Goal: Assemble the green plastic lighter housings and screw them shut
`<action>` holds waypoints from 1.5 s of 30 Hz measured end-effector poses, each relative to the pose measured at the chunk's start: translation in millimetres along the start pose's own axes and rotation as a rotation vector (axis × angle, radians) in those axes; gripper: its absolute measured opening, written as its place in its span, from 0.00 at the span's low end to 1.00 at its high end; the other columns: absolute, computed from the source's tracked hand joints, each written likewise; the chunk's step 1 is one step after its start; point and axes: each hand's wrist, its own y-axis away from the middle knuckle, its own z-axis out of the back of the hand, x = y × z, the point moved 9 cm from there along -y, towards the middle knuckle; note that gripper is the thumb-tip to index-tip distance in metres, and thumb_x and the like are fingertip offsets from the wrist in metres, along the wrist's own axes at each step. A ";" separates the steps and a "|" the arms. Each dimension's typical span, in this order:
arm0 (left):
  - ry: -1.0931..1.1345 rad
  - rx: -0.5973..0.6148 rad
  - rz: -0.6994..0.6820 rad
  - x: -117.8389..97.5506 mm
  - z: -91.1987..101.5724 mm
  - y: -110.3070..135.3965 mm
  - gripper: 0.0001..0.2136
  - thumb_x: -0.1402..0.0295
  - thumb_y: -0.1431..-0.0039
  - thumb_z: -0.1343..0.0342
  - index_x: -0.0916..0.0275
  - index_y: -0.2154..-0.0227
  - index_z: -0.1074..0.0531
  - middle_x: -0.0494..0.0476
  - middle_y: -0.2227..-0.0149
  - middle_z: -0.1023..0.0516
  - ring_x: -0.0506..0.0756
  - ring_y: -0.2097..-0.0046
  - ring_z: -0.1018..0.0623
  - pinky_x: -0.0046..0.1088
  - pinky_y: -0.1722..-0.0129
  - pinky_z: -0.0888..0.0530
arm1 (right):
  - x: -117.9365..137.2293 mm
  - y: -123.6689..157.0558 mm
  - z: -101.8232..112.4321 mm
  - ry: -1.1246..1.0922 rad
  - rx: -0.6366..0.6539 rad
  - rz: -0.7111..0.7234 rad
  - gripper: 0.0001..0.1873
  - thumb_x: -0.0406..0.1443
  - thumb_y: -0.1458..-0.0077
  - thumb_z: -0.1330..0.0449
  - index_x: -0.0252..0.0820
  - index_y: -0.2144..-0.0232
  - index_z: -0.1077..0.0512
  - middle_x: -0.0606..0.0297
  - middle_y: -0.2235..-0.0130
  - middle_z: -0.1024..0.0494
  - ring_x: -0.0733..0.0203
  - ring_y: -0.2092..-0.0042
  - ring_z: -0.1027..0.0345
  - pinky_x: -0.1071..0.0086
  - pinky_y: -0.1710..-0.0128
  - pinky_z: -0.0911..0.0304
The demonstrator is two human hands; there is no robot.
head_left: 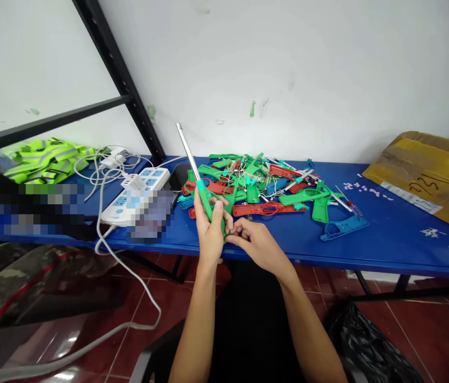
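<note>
My left hand (211, 229) is wrapped round the green handle of a long-necked gas lighter (204, 197). Its silver metal tube points up and away to the left, tilted over the table edge. The fingertips of my right hand (254, 239) pinch at the lower end of the green handle, close against my left fingers. Whether a small part sits between them is hidden. Just beyond my hands lies a heap of lighter parts (252, 194): green, red and blue handle shells, metal tubes and thin wires. A loose blue handle shell (344, 227) lies right of the heap.
A white power strip (118, 213) with plugs and cables stands left on the blue table (391, 239), beside a blurred phone (154, 215). Yellow-green reflective vests (49, 159) lie farther left, behind a black metal frame (116, 58). A cardboard box (431, 173) stands at right.
</note>
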 end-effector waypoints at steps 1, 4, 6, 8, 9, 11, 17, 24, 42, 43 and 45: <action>0.018 0.000 0.000 -0.9 0.3 -0.3 0.32 0.57 0.30 0.31 0.37 0.29 0.36 0.47 0.58 0.23 0.43 0.79 0.29 0.20 0.82 0.32 | 0.4 -0.6 0.2 0.004 0.002 0.005 0.07 0.41 0.32 0.33 0.44 0.59 0.23 0.69 0.65 0.21 0.63 0.68 0.37 0.69 0.65 0.45; 0.061 -0.025 -0.001 -3.4 3.1 -1.2 0.30 0.57 0.31 0.30 0.38 0.31 0.34 0.47 0.58 0.23 0.43 0.78 0.30 0.20 0.82 0.35 | 3.0 -0.6 -1.3 0.022 0.044 0.034 0.10 0.45 0.29 0.34 0.46 0.57 0.21 0.69 0.66 0.24 0.63 0.68 0.40 0.68 0.65 0.47; 0.082 -0.022 -0.003 -3.4 3.4 -1.6 0.28 0.57 0.32 0.29 0.39 0.33 0.33 0.47 0.57 0.22 0.45 0.75 0.27 0.20 0.80 0.33 | 3.7 0.9 -2.3 0.019 0.078 0.050 0.15 0.47 0.27 0.37 0.45 0.63 0.21 0.70 0.70 0.28 0.63 0.69 0.42 0.68 0.66 0.48; 0.091 0.028 0.024 1.0 -0.1 -1.3 0.25 0.55 0.33 0.29 0.45 0.37 0.29 0.51 0.54 0.20 0.48 0.70 0.22 0.22 0.76 0.29 | 2.6 2.5 -0.3 -0.005 0.074 0.054 0.19 0.49 0.26 0.40 0.43 0.64 0.22 0.71 0.72 0.30 0.63 0.70 0.42 0.69 0.67 0.47; 0.079 0.070 0.055 5.2 -3.3 -0.6 0.23 0.54 0.33 0.29 0.50 0.40 0.27 0.53 0.53 0.18 0.49 0.67 0.20 0.23 0.73 0.26 | 1.8 3.2 1.1 -0.018 0.060 0.055 0.20 0.50 0.25 0.42 0.42 0.62 0.21 0.70 0.71 0.30 0.63 0.70 0.42 0.69 0.68 0.45; 0.015 0.153 0.136 15.5 -9.4 2.0 0.19 0.51 0.32 0.31 0.58 0.48 0.23 0.58 0.54 0.16 0.51 0.64 0.19 0.25 0.69 0.24 | 0.6 4.1 2.7 -0.034 0.027 0.058 0.23 0.51 0.23 0.46 0.41 0.57 0.21 0.70 0.71 0.29 0.63 0.71 0.40 0.70 0.69 0.42; 0.011 0.157 0.176 15.9 -12.6 2.3 0.18 0.50 0.31 0.31 0.59 0.56 0.26 0.46 0.74 0.26 0.52 0.67 0.22 0.25 0.65 0.25 | -2.4 12.8 25.4 0.072 -0.121 0.043 0.22 0.52 0.27 0.39 0.42 0.60 0.16 0.65 0.66 0.17 0.61 0.68 0.28 0.69 0.64 0.33; 0.070 0.115 0.210 11.6 -11.9 -4.5 0.23 0.44 0.34 0.31 0.59 0.62 0.30 0.43 0.78 0.32 0.49 0.77 0.31 0.25 0.74 0.32 | -50.6 102.3 231.0 0.479 -0.893 -0.330 0.24 0.49 0.31 0.41 0.39 0.47 0.18 0.43 0.44 0.19 0.44 0.46 0.27 0.50 0.41 0.34; 0.168 0.086 0.328 17.1 -10.6 -4.7 0.22 0.48 0.32 0.35 0.61 0.70 0.32 0.48 0.72 0.34 0.47 0.76 0.34 0.23 0.79 0.32 | -45.1 125.1 223.0 0.190 -1.322 -0.036 0.11 0.46 0.28 0.49 0.50 0.57 0.31 0.66 0.69 0.28 0.60 0.77 0.37 0.63 0.77 0.41; 0.181 0.085 0.343 17.3 -10.9 -4.6 0.22 0.49 0.32 0.35 0.61 0.70 0.32 0.48 0.72 0.35 0.47 0.76 0.34 0.23 0.80 0.33 | -39.5 113.0 197.8 0.138 -1.269 0.002 0.12 0.46 0.29 0.49 0.49 0.58 0.30 0.68 0.70 0.29 0.62 0.79 0.39 0.66 0.79 0.43; 0.190 0.077 0.370 17.0 -10.5 -4.4 0.21 0.49 0.31 0.36 0.61 0.70 0.32 0.47 0.72 0.35 0.47 0.77 0.34 0.22 0.81 0.33 | -24.9 85.5 145.0 -0.005 -1.125 0.120 0.12 0.46 0.30 0.44 0.47 0.58 0.26 0.68 0.69 0.27 0.64 0.79 0.38 0.68 0.80 0.42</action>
